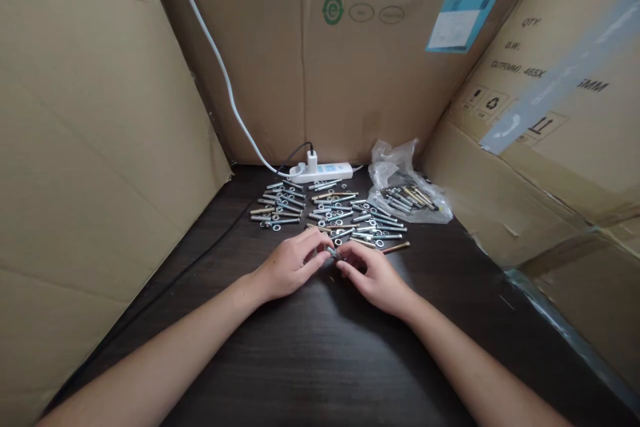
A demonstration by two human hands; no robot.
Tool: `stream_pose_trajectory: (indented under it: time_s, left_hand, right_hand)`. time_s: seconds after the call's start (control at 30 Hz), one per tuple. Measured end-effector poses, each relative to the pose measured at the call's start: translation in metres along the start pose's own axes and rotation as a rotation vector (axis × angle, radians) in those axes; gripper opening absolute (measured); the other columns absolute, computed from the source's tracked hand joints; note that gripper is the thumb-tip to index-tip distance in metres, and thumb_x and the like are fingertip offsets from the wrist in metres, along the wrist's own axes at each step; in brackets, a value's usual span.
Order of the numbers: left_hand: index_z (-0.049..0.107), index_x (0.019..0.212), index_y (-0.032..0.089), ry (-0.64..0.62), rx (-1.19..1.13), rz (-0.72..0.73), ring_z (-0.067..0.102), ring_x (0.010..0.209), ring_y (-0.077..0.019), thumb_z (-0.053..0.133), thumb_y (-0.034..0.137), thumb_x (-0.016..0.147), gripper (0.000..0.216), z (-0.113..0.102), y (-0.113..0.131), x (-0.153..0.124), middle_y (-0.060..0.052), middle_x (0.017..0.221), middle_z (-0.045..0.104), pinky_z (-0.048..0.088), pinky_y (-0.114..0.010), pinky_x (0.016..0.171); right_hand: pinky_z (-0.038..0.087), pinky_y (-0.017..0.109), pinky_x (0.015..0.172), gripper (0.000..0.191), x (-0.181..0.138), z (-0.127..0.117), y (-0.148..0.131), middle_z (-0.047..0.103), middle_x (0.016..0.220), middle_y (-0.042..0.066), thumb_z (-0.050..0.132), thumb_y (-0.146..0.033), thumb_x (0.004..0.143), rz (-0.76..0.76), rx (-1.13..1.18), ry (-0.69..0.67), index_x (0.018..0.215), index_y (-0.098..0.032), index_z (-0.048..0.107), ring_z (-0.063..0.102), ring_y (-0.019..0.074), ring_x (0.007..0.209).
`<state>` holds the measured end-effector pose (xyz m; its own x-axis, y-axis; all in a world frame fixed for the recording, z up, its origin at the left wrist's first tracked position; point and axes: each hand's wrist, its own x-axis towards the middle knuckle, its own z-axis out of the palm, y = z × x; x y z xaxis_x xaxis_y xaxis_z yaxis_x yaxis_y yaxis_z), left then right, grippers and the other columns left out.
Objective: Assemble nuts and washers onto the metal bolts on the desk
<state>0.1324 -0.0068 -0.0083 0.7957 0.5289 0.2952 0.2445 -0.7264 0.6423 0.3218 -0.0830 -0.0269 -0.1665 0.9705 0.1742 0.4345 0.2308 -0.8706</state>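
A small silvery metal fastener [333,252] sits between my two hands, mostly covered by fingertips; its exact kind cannot be made out. My left hand [290,263] pinches it from the left with thumb and forefinger. From the right, my right hand [373,273] has its thumb and fingers closed on the same piece. Just beyond my fingers lie many bolts with metal sleeves [395,228], loose washers [380,243] and nuts in rough groups. One brassy bolt [396,247] lies close to my right hand. Another group of bolts [277,203] is farther left.
A clear plastic bag [400,167] with more bolts lies at the back right. Behind the hardware is a white power strip [325,172] with a plug and cables. A black cable [200,257] runs along the left. Cardboard walls [260,60] enclose the dark table [300,360].
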Motion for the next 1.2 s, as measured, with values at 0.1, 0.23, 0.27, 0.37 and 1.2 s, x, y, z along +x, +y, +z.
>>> stream_pose_trajectory:
  time_s: [0.1, 0.23, 0.27, 0.37, 1.2]
  left_hand:
    - [0.055, 0.102, 0.02, -0.003, 0.021, 0.014, 0.053, 0.083, -0.0139, 0.044, 0.023, 0.092, 0.015, 0.0, 0.0, 0.0, -0.002, 0.095, 0.056, 0.043, -0.025, 0.077]
    - [0.055, 0.102, 0.02, -0.011, 0.049, 0.059, 0.055, 0.086, -0.0142, 0.045, 0.023, 0.091, 0.015, 0.002, 0.002, -0.001, -0.003, 0.096, 0.057, 0.043, -0.025, 0.078]
    - [0.055, 0.101, 0.02, -0.016, 0.059, 0.071, 0.056, 0.086, -0.0143, 0.045, 0.023, 0.091, 0.015, 0.002, 0.002, -0.001, -0.003, 0.096, 0.057, 0.043, -0.025, 0.077]
    - [0.055, 0.102, 0.02, -0.041, 0.089, 0.102, 0.056, 0.087, -0.0148, 0.044, 0.025, 0.092, 0.016, 0.001, 0.004, -0.001, -0.003, 0.097, 0.058, 0.043, -0.025, 0.078]
    - [0.054, 0.09, 0.021, -0.233, 0.43, -0.158, 0.058, 0.074, -0.0162, 0.049, 0.03, 0.087, 0.011, -0.006, -0.007, 0.001, 0.001, 0.086, 0.062, 0.037, -0.025, 0.062]
  right_hand:
    - [0.042, 0.025, 0.064, 0.013, 0.0, 0.0, 0.001, 0.06, 0.079, 0.001, 0.053, -0.024, 0.086, 0.026, 0.078, -0.008, 0.097, -0.018, 0.057, 0.053, 0.0134, 0.069]
    - [0.04, 0.024, 0.064, 0.02, 0.0, 0.0, -0.001, 0.056, 0.076, -0.001, 0.052, -0.032, 0.087, 0.056, 0.157, 0.009, 0.101, -0.019, 0.058, 0.049, 0.0127, 0.068]
    - [0.04, 0.024, 0.065, 0.021, 0.001, 0.0, -0.002, 0.055, 0.076, -0.001, 0.052, -0.034, 0.088, 0.051, 0.158, 0.014, 0.1, -0.019, 0.058, 0.049, 0.0125, 0.068]
    - [0.041, 0.024, 0.065, 0.02, 0.001, 0.003, -0.005, 0.056, 0.076, -0.001, 0.053, -0.036, 0.087, 0.051, 0.167, 0.033, 0.094, -0.018, 0.06, 0.049, 0.0119, 0.067]
    - [0.039, 0.021, 0.052, 0.017, 0.002, 0.002, -0.004, 0.052, 0.068, -0.001, 0.057, -0.033, 0.078, 0.161, 0.12, 0.207, 0.083, -0.017, 0.056, 0.045, 0.0107, 0.059]
